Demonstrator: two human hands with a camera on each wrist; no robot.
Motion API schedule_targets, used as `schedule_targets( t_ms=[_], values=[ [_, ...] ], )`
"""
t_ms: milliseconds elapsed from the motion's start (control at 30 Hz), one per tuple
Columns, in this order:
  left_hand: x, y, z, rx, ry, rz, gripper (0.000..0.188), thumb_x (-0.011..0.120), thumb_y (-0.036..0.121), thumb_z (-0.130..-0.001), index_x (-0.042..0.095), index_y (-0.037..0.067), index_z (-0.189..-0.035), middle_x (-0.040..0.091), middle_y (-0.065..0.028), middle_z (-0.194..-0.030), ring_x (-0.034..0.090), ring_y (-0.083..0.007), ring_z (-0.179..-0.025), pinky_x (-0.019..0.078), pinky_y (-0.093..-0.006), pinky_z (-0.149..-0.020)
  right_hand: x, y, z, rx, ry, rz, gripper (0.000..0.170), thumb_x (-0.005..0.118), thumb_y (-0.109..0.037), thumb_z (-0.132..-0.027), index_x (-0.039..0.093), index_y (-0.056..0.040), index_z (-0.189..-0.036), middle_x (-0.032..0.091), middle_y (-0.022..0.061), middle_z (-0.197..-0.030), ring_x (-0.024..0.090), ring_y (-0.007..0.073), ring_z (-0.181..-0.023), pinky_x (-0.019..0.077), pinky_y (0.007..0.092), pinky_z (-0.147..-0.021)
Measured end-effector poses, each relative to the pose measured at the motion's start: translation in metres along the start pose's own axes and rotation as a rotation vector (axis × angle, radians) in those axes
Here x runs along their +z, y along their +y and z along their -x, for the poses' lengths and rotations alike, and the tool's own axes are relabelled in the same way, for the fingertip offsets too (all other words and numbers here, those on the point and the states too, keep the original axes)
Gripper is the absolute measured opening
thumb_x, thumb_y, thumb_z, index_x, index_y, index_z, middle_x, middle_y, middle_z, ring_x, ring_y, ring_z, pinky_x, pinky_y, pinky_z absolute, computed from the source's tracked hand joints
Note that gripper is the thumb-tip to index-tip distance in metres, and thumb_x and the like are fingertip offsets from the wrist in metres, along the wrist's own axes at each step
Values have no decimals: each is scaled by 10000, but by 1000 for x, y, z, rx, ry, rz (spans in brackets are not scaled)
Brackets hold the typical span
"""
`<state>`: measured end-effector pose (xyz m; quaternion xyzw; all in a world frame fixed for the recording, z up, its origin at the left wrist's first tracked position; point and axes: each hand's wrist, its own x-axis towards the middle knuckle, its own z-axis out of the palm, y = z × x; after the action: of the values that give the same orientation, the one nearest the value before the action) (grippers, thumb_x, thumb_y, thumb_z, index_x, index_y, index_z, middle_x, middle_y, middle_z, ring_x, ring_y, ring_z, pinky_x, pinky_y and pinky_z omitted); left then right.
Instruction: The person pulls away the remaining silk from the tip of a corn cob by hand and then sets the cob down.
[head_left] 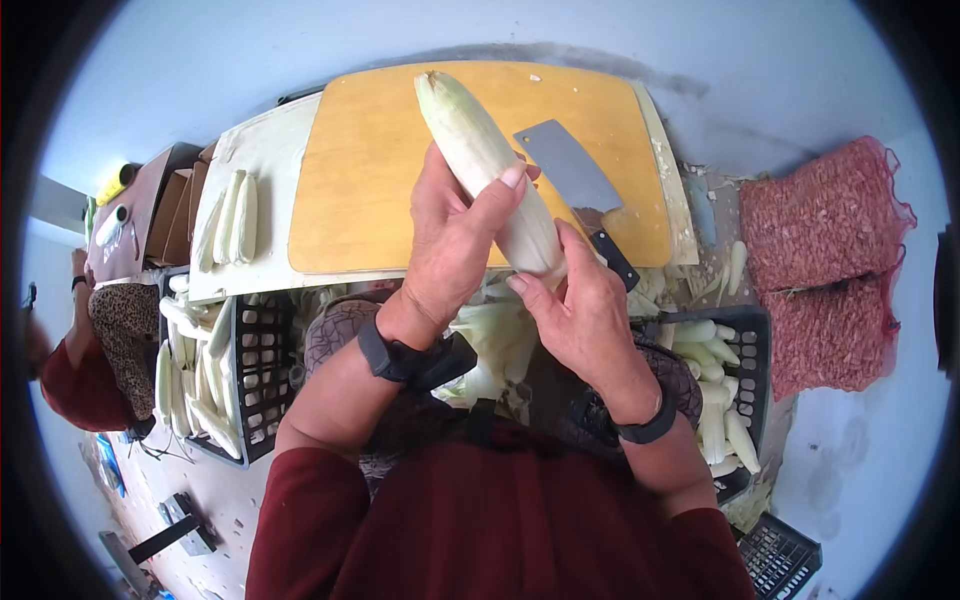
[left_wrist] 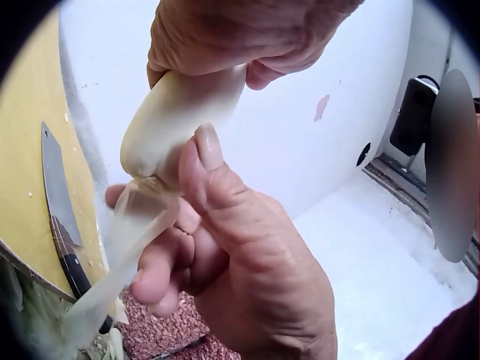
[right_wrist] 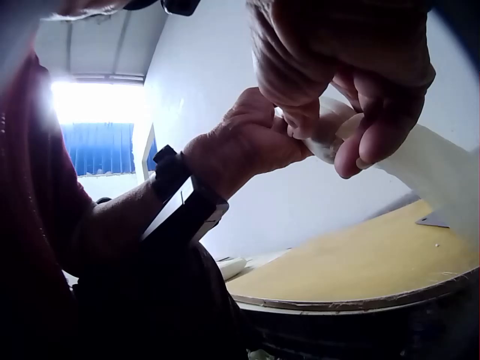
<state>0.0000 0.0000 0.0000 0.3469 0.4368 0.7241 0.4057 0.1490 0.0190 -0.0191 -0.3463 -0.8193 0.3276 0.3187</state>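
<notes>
Head view shows a long, pale green-white ear of corn (head_left: 460, 125) up in the air over the table (head_left: 265, 140), right between my hands. It lies on a slant: the far end points away and to my left, and the near end points back to my right. My left hand (head_left: 450, 225) is wrapped round the middle, thumb on top. My right hand (head_left: 590, 310) pinches the near end, so that hand is the closer one to it. From the left wrist view, a thin, see-through pale leaf (left_wrist: 112, 277) hangs down from that end by my right fingers.

Under the corn is a smooth yellow board (head_left: 370, 150) with round corners. A wide gray metal knife with a black handle (head_left: 570, 165) lies on it, to the right of the corn, its handle poking past the near edge. More pale ears (head_left: 235, 215) lie on the left of the table.

Black plastic crates (head_left: 265, 360) full of ears stand on both sides of me. Red net bags (head_left: 830, 220) sit to the right, by the pale blue wall (head_left: 250, 50).
</notes>
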Motion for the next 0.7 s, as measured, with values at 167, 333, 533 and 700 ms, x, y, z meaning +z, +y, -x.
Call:
schedule_targets(
  t_ms=[167, 333, 533, 700],
  values=[
    [1, 2, -1, 19, 34, 109, 311, 565, 171, -913, 458, -11, -1141, 587, -144, -1029, 594, -266, -1015, 497, -447, -895, -9, -3, 0, 38, -62, 100, 402, 717, -313, -797, 521, 27, -884, 598, 166, -634, 614, 338, -560, 487, 409, -527],
    [-5, 2, -2, -46, 29, 167, 312, 553, 201, -924, 466, -19, -1128, 586, -148, -1026, 593, -275, -1013, 502, -454, -893, -9, -5, 1, -64, -27, 158, 394, 722, -333, -795, 502, -16, -714, 552, 156, -558, 588, 324, -506, 453, 402, -468],
    [-13, -2, -7, -192, 66, 318, 366, 572, 263, -918, 492, -41, -1107, 594, -163, -1012, 596, -280, -991, 503, -449, -884, -14, -5, -2, -149, -27, 85, 380, 723, -289, -803, 491, -33, -647, 532, 153, -554, 560, 312, -481, 418, 372, -434],
    [-15, -5, -8, -276, 92, 374, 412, 580, 311, -911, 512, -52, -1093, 598, -177, -1007, 597, -282, -968, 488, -442, -903, -17, -6, -2, -155, -35, -32, 354, 714, -228, -819, 498, -21, -629, 533, 139, -559, 529, 283, -444, 393, 353, -423]
  ],
)
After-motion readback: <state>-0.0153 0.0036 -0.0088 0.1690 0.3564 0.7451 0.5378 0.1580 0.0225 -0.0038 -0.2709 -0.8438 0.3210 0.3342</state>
